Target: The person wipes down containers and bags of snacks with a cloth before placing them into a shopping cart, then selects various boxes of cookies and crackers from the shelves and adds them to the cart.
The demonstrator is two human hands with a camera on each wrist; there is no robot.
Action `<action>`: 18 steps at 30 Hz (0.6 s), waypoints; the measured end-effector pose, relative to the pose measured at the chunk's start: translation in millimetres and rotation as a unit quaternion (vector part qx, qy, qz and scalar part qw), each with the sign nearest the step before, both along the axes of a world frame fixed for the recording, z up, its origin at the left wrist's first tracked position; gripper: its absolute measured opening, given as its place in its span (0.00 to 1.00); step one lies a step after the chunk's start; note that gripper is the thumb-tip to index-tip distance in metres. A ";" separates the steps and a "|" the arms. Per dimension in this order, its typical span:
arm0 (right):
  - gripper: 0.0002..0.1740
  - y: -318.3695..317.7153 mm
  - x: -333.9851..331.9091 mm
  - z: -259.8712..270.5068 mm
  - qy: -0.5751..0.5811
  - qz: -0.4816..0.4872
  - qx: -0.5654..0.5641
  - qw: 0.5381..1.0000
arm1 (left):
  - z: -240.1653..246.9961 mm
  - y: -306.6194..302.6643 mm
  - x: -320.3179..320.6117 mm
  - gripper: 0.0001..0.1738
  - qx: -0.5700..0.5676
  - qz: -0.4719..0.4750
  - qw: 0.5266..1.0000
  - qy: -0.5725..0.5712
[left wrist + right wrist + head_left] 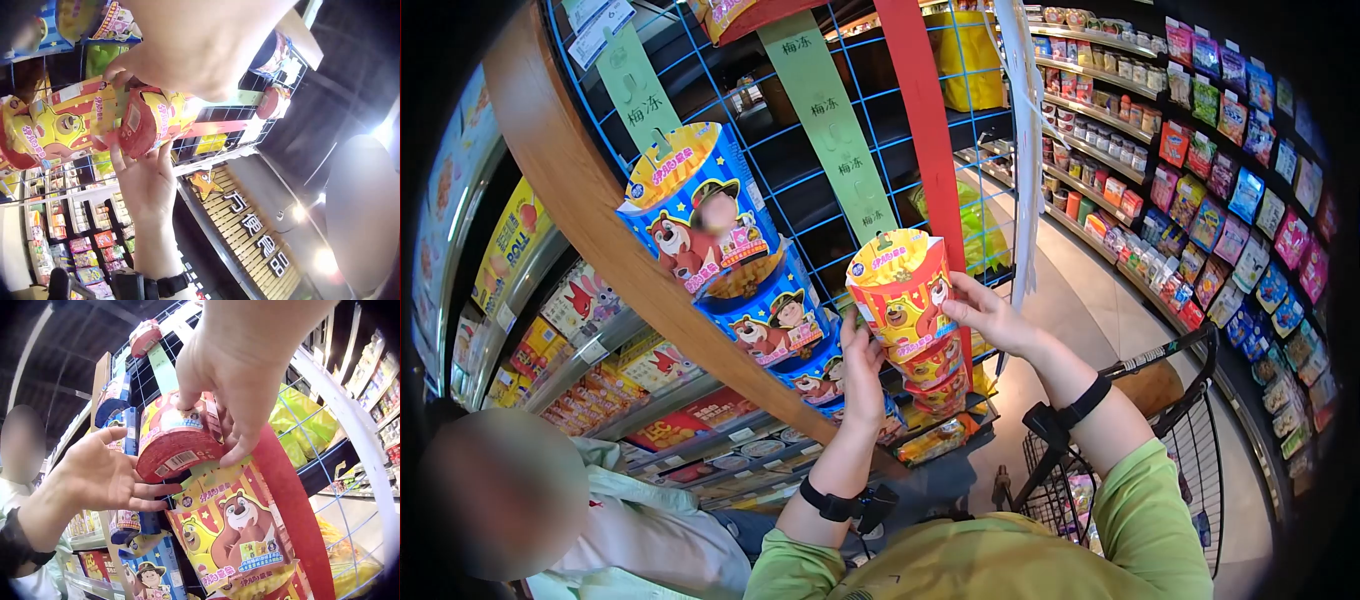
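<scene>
A red-and-yellow snack pack with cartoon bears hangs on a green strip at the centre of the head view. My right hand holds its right side, thumb on the front. In the right wrist view, the fingers of my right hand curl round the pack's edge. My left hand is at its lower left side. Its relaxed, extended fingers lie along the pack's base in the right wrist view. More red packs hang directly below.
Blue snack packs hang on the left of the blue wire grid. A shopping cart stands at my right. Another person is close on my left. Stocked shelves line the far side of the aisle.
</scene>
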State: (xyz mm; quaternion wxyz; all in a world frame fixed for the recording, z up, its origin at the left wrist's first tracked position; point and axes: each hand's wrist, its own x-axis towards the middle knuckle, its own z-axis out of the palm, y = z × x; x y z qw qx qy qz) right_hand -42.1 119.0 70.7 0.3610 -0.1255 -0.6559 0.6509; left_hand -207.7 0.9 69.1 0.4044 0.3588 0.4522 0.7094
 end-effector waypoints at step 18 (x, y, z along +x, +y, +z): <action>0.36 4.2 -1.9 -28.0 -0.057 -0.150 0.196 0.968 | -36.7 1.1 9.7 0.30 0.057 0.094 0.971 0.213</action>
